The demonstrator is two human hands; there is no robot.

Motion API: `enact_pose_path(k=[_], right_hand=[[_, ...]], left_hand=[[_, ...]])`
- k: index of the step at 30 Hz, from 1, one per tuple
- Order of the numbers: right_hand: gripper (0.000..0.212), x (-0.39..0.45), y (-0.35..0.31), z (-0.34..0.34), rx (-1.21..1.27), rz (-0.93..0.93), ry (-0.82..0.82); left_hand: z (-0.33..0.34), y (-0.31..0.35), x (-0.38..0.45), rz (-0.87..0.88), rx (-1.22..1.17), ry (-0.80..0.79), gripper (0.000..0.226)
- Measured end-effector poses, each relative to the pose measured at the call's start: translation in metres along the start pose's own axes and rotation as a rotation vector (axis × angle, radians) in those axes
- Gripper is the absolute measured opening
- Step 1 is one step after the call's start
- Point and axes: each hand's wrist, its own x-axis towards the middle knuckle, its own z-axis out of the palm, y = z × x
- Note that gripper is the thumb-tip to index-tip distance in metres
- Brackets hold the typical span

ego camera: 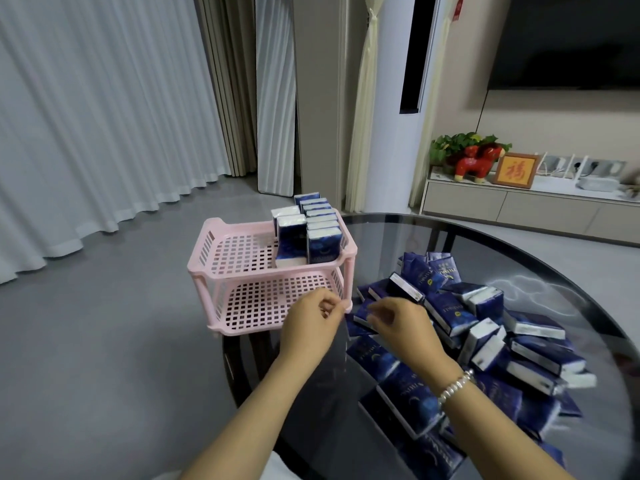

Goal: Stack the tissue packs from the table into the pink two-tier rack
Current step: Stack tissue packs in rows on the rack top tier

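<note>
Rack: a pink perforated plastic two-tier rack [221,268] is seen at the left edge of a round dark glass table [433,233].
Upper tier: dark blue tissue packs with white ends [313,233] are stood upright in rows at the tier's right and far side; the left part is shown as bare grid.
Lower tier: only pink grid is visible; part of it is hidden behind the left hand.
Loose packs: a heap of dark blue tissue packs [485,327] is spread over the table to the right of the rack, lying at mixed angles, some overlapping.
Left hand [310,325]: it is held in front of the rack's lower right corner, fingers curled inward; whether anything is pinched cannot be told.
Right hand [403,327]: it is placed over the near edge of the heap, fingers bent down onto a pack; a firm grasp cannot be confirmed. A pearl-bead bracelet [455,386] is worn on its wrist.
</note>
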Motion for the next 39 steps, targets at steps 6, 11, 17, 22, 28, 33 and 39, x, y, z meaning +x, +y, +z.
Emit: enact_pose_path(k=[6, 11, 17, 22, 28, 33, 39], right_hand=[[0.024, -0.014, 0.025, 0.010, -0.246, 0.106, -0.233], [0.021, -0.015, 0.028, 0.019, -0.416, 0.089, -0.348], [0.020, -0.016, 0.028, 0.017, -0.203, 0.044, -0.351], [0.031, -0.011, 0.015, 0.015, -0.078, -0.038, -0.226], [0.030, 0.030, 0.020, 0.002, -0.524, -0.024, -0.076], [0.041, 0.047, 0.025, 0.006, -0.691, 0.075, -0.302], [0.049, 0.047, 0.029, 0.010, -0.565, 0.054, -0.283]], left_hand=[[0.052, -0.029, -0.020, -0.281, 0.110, -0.381, 0.043], [0.066, -0.036, -0.021, -0.293, 0.164, -0.343, 0.035], [0.061, -0.042, -0.020, -0.388, -0.184, -0.265, 0.029], [0.043, -0.039, -0.014, -0.521, -0.597, -0.145, 0.034], [0.034, -0.037, -0.013, -0.564, -0.901, -0.076, 0.038], [0.036, -0.038, -0.011, -0.612, -0.978, -0.045, 0.031], [0.033, -0.039, -0.010, -0.628, -0.948, 0.029, 0.021]])
